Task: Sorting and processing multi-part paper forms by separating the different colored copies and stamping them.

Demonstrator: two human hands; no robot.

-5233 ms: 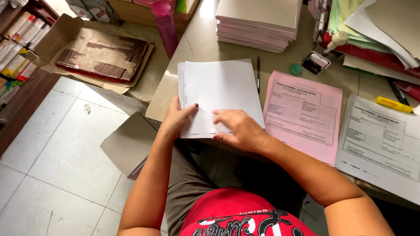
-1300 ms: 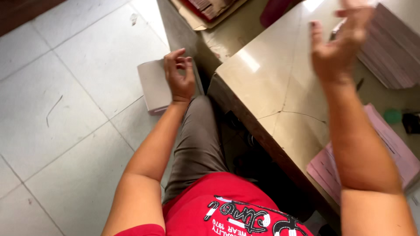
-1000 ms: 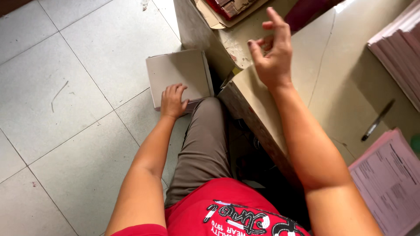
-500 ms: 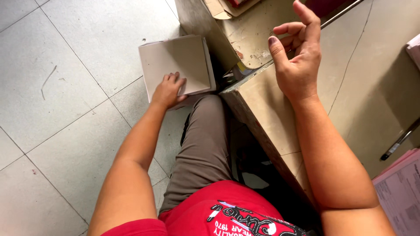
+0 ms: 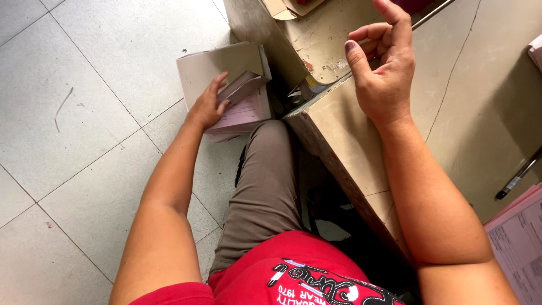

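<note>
My left hand [image 5: 208, 107] reaches down beside my knee and lifts the grey cardboard cover [image 5: 223, 66] of a folder resting by the desk's side. Pink sheets [image 5: 244, 113] show underneath the raised cover. My right hand [image 5: 384, 62] hovers over the beige desk top [image 5: 451, 101], fingers loosely curled and apart, holding nothing.
A black pen [image 5: 518, 175] lies on the desk at the right. A pink printed form [image 5: 522, 243] sits at the lower right corner. Grey tiled floor [image 5: 84, 113] fills the left. An open cardboard box [image 5: 291, 7] shows at the top edge.
My left hand went from resting on the closed grey folder to lifting its cover, exposing pink sheets. My right hand came down from the air to hover over the desk.
</note>
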